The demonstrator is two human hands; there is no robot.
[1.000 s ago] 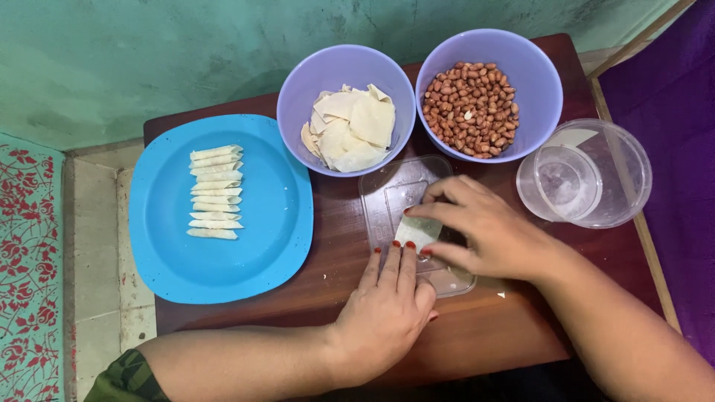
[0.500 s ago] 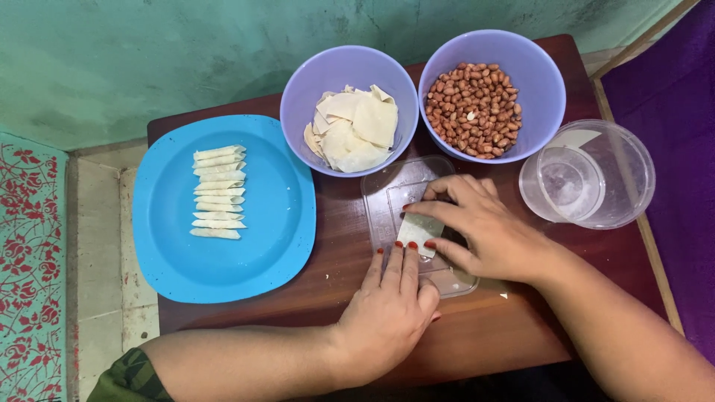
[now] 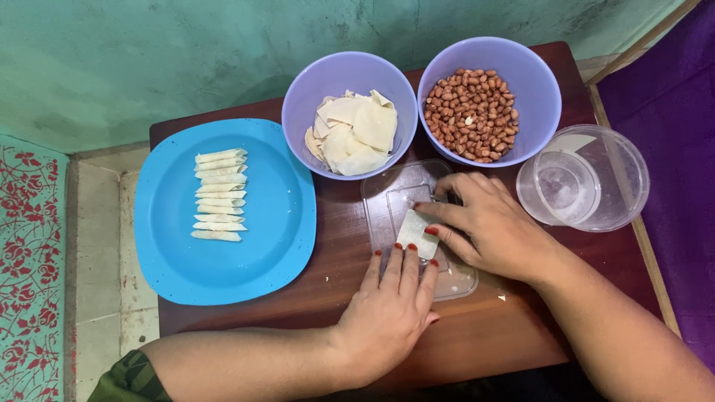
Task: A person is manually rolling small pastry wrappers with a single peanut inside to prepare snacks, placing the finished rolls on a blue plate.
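A pale dough wrapper (image 3: 417, 233) lies on a clear plastic lid (image 3: 395, 190) in the middle of the dark wooden table (image 3: 335, 223). My left hand (image 3: 391, 313) rests flat at the lid's near edge, its fingertips touching the wrapper's lower side. My right hand (image 3: 488, 223) comes in from the right and pinches the wrapper's right side between thumb and fingers. A blue plate (image 3: 261, 246) at the left carries a column of several rolled wrappers (image 3: 218, 195).
Two lilac bowls stand at the back: one with flat wrappers (image 3: 354, 134), one with peanuts (image 3: 469, 115). A clear round container (image 3: 585, 179) with water sits at the right edge. A green wall runs behind; tiled floor and a patterned mat (image 3: 30, 268) lie left.
The view has shifted slightly. My right fingers have slid a little over the wrapper; my left hand stays at the lid's near edge.
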